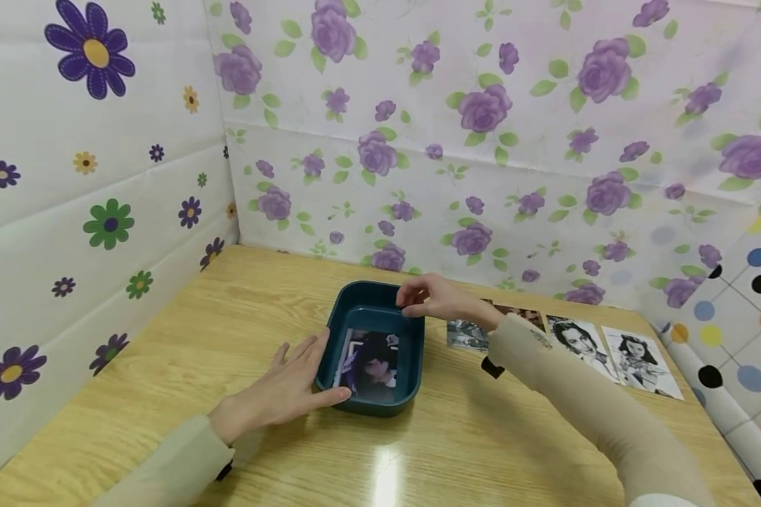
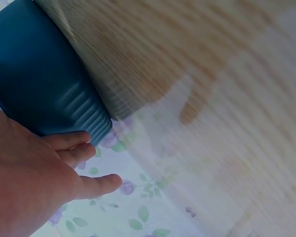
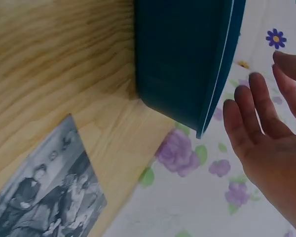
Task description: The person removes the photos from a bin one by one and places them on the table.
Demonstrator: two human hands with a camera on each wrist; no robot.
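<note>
Tray, smooth rectangular deep-teal, against straight-fingered left grip, seems being steadied; loosely curled, empty right grip should next clear it.

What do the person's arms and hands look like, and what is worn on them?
Both the left hand and right hand are without gloves, with no ring visible. The left sleeve and right sleeve are long and pale beige. A small black piece shows below the left cuff and another below the right.
</note>
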